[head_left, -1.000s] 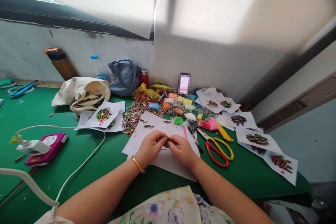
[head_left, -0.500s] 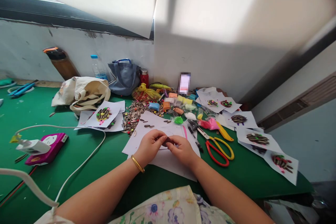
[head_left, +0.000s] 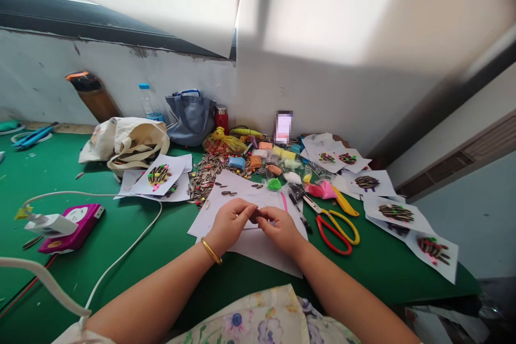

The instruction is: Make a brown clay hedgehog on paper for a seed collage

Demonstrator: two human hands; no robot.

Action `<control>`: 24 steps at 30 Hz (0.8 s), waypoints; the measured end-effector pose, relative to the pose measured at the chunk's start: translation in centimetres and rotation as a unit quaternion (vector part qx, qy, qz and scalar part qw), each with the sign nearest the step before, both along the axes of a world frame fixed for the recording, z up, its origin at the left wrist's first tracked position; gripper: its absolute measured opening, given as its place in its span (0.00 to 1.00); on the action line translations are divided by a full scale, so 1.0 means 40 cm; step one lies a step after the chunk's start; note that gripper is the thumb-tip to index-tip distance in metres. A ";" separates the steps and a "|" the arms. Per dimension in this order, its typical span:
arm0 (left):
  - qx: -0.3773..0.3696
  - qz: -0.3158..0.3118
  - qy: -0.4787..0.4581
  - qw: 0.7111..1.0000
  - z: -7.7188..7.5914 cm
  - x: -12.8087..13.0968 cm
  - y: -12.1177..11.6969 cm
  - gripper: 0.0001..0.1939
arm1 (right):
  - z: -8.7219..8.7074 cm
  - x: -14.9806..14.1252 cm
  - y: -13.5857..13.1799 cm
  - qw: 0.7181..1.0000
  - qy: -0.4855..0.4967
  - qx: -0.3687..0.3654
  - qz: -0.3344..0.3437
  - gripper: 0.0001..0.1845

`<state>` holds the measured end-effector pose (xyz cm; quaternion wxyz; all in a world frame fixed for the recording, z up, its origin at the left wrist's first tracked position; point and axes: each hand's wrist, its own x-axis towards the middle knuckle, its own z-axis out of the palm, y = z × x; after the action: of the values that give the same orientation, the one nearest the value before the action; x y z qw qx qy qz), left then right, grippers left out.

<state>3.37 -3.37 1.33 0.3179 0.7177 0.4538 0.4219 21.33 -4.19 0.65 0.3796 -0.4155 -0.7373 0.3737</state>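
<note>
brown piece point(head_left: 255, 217): small, dark brown, outline partly hidden by fingers, material unclear | pose: roughly crosswise, pinched at both ends, exact tilt unclear | place: between the fingertip grip of left hand point(head_left: 233, 223) and right hand point(head_left: 279, 230), above white paper point(head_left: 264, 255) on the surface point(head_left: 177, 242)

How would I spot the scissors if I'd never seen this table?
Over the green table, find the person's right hand. A little to its right lie the scissors. Unlike everything around them, they have one red handle loop and one yellow.
</note>
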 end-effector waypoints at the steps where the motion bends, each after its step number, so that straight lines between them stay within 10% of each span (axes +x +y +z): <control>1: 0.009 -0.004 -0.001 1.000 -0.001 0.000 0.000 0.10 | -0.002 -0.001 0.000 1.000 -0.003 -0.001 -0.007 0.08; 24: -0.052 0.012 -0.002 0.999 -0.003 0.005 0.001 0.07 | -0.014 -0.006 0.003 0.999 -0.010 -0.004 -0.036 0.06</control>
<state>3.57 -3.34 1.20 0.3506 0.6936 0.4834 0.4028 21.11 -4.08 0.07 0.3839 -0.4467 -0.7242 0.3585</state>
